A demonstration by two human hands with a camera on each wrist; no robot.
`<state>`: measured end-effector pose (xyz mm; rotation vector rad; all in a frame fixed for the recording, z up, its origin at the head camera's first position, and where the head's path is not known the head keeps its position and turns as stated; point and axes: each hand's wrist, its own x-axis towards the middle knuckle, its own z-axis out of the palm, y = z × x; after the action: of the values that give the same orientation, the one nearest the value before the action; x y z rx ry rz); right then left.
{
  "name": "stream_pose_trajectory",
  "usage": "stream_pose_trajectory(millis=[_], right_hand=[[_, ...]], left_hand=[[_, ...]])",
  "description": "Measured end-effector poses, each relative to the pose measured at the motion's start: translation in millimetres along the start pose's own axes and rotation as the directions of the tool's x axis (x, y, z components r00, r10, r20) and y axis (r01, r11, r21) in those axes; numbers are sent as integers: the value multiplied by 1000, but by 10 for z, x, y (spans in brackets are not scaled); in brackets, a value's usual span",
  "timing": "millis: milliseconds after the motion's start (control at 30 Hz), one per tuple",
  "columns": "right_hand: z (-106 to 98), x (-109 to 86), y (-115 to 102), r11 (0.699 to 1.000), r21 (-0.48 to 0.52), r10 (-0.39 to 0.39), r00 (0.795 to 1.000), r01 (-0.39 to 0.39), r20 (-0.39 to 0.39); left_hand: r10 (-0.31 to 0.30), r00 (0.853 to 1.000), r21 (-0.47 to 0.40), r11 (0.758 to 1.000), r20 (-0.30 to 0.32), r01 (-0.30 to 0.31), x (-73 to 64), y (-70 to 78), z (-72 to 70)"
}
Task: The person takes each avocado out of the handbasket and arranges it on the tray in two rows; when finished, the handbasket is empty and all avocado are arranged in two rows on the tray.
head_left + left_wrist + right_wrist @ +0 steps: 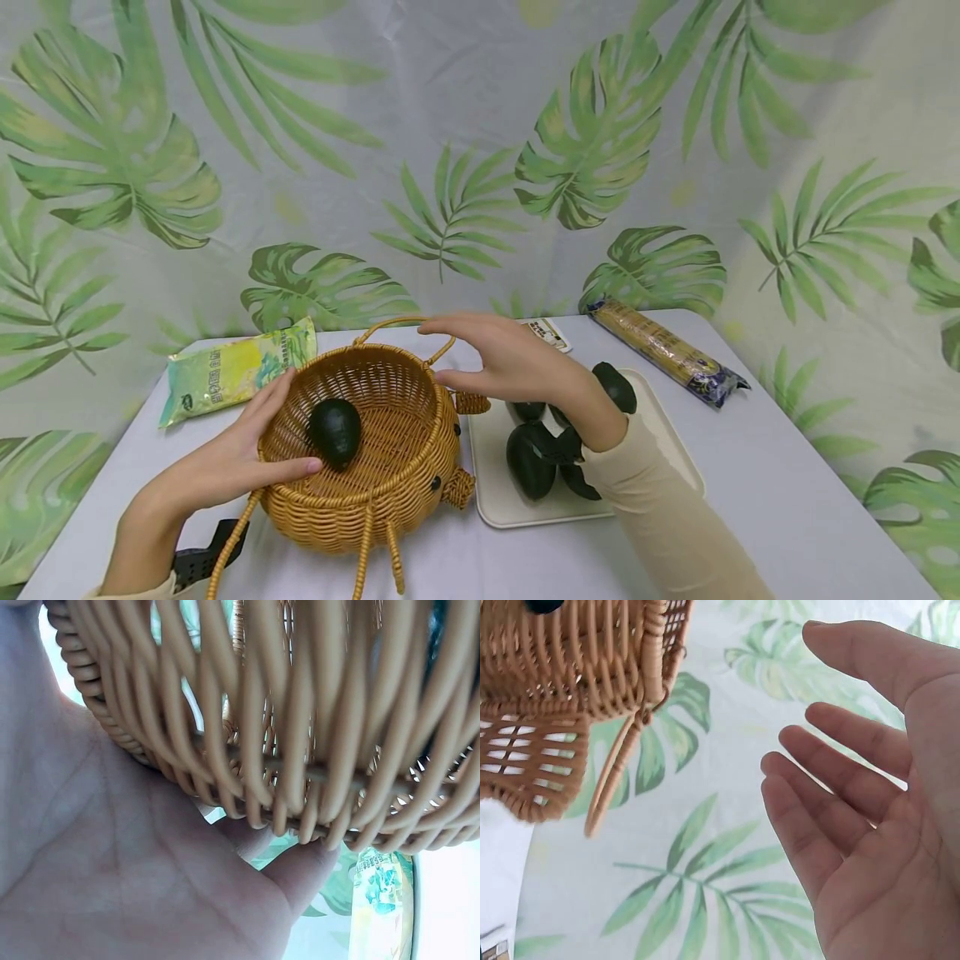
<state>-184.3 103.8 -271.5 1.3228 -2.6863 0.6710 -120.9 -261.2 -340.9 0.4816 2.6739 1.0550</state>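
Note:
A round wicker basket point(360, 525) with an animal face and ears tilts on the table, and one dark green avocado point(335, 433) lies inside. My left hand point(217, 462) holds the basket's left rim, thumb over the inside and fingers against the outer wall. In the left wrist view, the palm lies close along the woven wall point(300, 712). Above the basket's right rim, by its upper handle point(390, 322), my right hand point(502, 354) is spread with nothing in it. The right wrist view shows its fingers point(840, 780) apart from the basket.
Several avocados point(531, 467) lie on a beige tray point(517, 521) right of the basket, partly hidden by the right forearm. Behind stand a yellow-green bag point(240, 375), a small white packet point(551, 335) and a long noodle pack point(660, 348). A leaf-print curtain point(450, 225) closes the back.

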Motion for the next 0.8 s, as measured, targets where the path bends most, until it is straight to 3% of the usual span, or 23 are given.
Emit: stream_pose_trajectory(millis=[567,800], right_hand=[[153,458,-165,996,47,-75,995,72,65],[228,583,-228,998,27,-59,993,56,105]], left_hand=[[-9,1000,-8,1000,10,9,1,-13,0],[-1,1000,-13,1000,9,1,2,-9,2]])
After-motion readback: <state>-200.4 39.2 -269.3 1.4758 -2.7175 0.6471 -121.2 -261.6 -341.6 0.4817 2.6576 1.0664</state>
